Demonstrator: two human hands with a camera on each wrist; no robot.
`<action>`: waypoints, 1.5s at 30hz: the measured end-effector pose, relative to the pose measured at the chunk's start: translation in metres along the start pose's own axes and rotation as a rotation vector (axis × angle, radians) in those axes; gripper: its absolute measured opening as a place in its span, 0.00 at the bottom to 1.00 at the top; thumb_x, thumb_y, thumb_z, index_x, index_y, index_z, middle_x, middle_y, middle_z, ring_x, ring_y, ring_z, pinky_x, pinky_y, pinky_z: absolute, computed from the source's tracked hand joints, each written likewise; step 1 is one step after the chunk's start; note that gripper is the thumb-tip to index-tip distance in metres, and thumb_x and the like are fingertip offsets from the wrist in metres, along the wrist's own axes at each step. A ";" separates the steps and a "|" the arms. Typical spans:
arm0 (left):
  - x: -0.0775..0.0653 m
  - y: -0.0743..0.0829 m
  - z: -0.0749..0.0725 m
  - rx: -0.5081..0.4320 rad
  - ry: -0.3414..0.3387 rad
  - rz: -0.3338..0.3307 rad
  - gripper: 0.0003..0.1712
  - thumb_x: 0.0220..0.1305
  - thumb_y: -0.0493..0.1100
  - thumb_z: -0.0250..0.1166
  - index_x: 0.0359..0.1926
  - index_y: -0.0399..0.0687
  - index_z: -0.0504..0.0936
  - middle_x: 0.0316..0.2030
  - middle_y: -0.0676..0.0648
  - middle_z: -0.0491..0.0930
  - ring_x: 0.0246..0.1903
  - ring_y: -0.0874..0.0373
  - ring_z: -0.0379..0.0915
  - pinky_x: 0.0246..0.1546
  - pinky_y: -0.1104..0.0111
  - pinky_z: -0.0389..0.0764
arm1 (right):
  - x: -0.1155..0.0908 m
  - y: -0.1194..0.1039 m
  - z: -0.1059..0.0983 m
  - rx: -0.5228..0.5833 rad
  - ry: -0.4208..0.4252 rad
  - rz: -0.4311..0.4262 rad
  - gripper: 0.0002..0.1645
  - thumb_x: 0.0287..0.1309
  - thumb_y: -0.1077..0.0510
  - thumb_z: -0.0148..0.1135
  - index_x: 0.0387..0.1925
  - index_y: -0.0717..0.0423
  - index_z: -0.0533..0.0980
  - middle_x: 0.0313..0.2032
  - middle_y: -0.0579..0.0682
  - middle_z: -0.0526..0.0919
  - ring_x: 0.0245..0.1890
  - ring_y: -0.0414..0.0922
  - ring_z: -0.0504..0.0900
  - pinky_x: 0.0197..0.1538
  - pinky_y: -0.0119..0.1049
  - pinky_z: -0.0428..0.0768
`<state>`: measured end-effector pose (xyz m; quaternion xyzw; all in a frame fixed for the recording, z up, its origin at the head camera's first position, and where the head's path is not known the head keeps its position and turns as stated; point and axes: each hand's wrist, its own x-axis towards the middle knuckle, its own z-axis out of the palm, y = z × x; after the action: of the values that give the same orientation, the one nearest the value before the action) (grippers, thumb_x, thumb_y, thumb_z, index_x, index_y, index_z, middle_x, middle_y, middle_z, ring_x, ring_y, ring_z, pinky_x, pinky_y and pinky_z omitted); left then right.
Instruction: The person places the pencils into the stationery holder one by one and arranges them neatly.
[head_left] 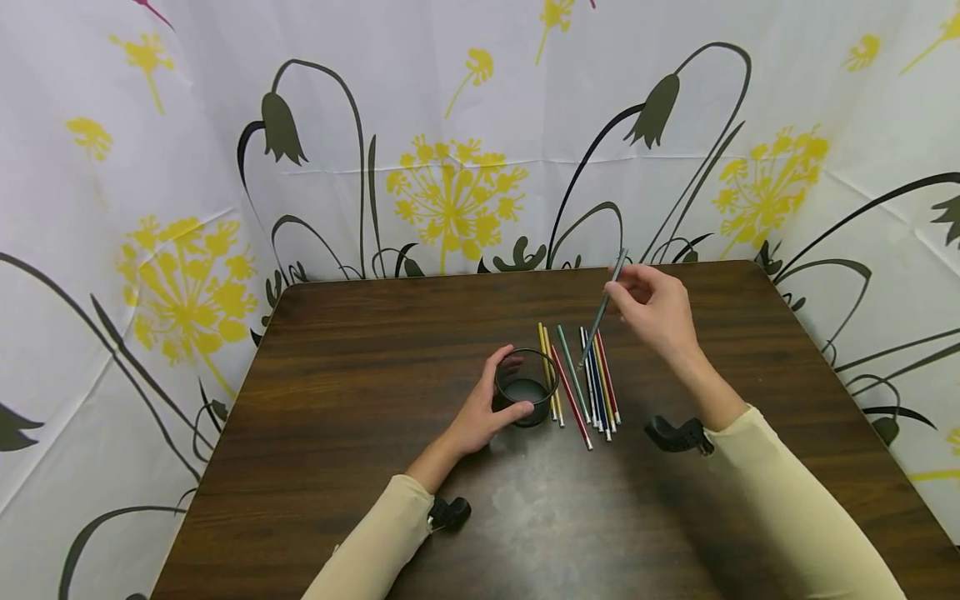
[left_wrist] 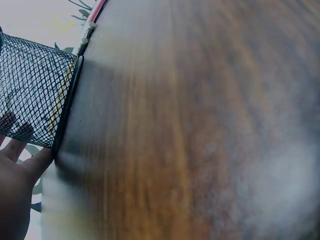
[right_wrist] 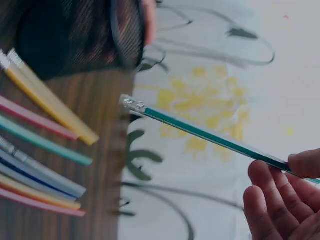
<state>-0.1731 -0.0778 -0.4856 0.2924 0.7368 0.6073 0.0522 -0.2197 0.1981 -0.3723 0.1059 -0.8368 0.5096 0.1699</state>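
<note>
A black mesh pencil cup (left_wrist: 35,82) stands upright on the table; no pencils show inside it in the head view. My left hand (head_left: 480,417) holds it from the left, thumb at the near side and fingers round the far side. Up and to the right, my right hand (head_left: 660,308) pinches a green pencil (right_wrist: 200,131) near one end between thumb and fingers. Its eraser end points down toward the table, above the loose pencils. Those pencils (head_left: 572,375), yellow, red, green, dark blue and white, lie side by side just right of the cup, eraser ends toward me.
The brown wooden table (head_left: 337,417) ends at a far edge against a white curtain (head_left: 465,100) with yellow and grey flowers. A black wrist-worn device (head_left: 675,435) juts from the right sleeve, and another (head_left: 450,513) from the left.
</note>
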 end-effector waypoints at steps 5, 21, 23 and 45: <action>0.000 0.000 0.000 -0.009 0.002 0.001 0.47 0.63 0.34 0.65 0.75 0.42 0.46 0.68 0.33 0.59 0.68 0.35 0.54 0.62 0.39 0.58 | -0.007 -0.030 0.011 0.114 -0.010 -0.078 0.12 0.63 0.65 0.63 0.46 0.68 0.80 0.33 0.62 0.84 0.24 0.36 0.83 0.26 0.29 0.79; 0.002 0.000 0.001 -0.052 -0.007 0.006 0.47 0.64 0.33 0.64 0.75 0.43 0.45 0.68 0.33 0.59 0.68 0.33 0.52 0.64 0.39 0.55 | -0.042 -0.022 0.054 0.056 -0.230 -0.132 0.06 0.63 0.59 0.65 0.41 0.57 0.81 0.32 0.47 0.85 0.28 0.44 0.85 0.26 0.34 0.78; 0.001 0.000 0.002 -0.058 -0.009 0.001 0.47 0.64 0.33 0.64 0.75 0.43 0.45 0.68 0.33 0.59 0.68 0.32 0.52 0.64 0.39 0.55 | -0.046 -0.020 0.056 0.055 -0.253 -0.129 0.05 0.63 0.60 0.65 0.39 0.56 0.81 0.32 0.47 0.85 0.29 0.42 0.86 0.27 0.35 0.79; 0.001 0.001 -0.001 -0.039 -0.023 -0.008 0.48 0.64 0.32 0.64 0.75 0.43 0.43 0.68 0.29 0.57 0.67 0.32 0.54 0.63 0.39 0.56 | -0.059 0.006 0.075 -0.084 -0.336 -0.162 0.04 0.62 0.58 0.66 0.39 0.53 0.82 0.34 0.42 0.85 0.33 0.38 0.84 0.34 0.38 0.80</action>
<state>-0.1737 -0.0779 -0.4845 0.2953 0.7254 0.6179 0.0688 -0.1804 0.1347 -0.4315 0.2493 -0.8626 0.4341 0.0725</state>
